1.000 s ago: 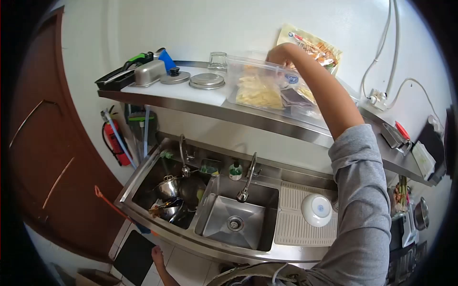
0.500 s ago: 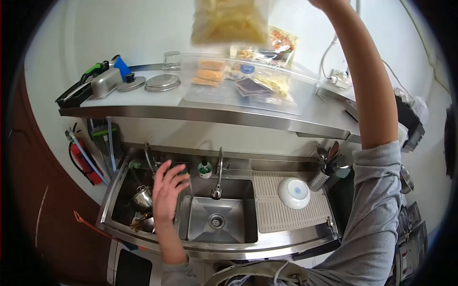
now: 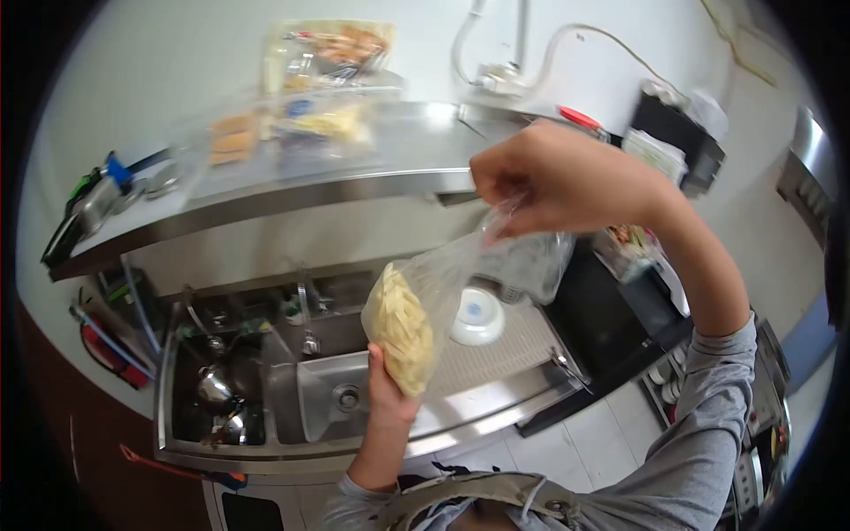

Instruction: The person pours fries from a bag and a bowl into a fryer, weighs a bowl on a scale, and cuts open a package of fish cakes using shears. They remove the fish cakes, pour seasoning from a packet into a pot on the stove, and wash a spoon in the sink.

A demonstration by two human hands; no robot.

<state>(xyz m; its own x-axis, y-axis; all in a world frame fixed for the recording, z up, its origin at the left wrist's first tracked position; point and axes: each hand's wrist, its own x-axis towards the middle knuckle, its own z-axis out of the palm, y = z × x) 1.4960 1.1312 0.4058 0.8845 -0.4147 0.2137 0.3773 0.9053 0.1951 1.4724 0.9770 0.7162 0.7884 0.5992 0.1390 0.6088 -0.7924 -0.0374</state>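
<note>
A clear plastic bag with pale yellow strips [image 3: 403, 332] in its lower part is held up in front of the sink. My right hand [image 3: 540, 181] is closed on the gathered top of the bag. Under and beside the filled part, my left hand [image 3: 390, 394] supports it from below, its thumb against the plastic. The bag slants from upper right to lower left. Behind it, an upturned white bowl [image 3: 478, 317] lies on the ribbed drainboard [image 3: 469, 372].
A steel shelf [image 3: 416, 159] with blurred food packets [image 3: 328, 119] runs above the sink. The sink basin [image 3: 319, 411] has a tap [image 3: 307, 310]. Metal pots [image 3: 215, 387] lie in the left basin. A black counter [image 3: 611, 310] stands at the right.
The bag has come down from above the shelf to in front of the sink. My left hand has risen from an empty open pose to hold its bottom. The view has turned right.
</note>
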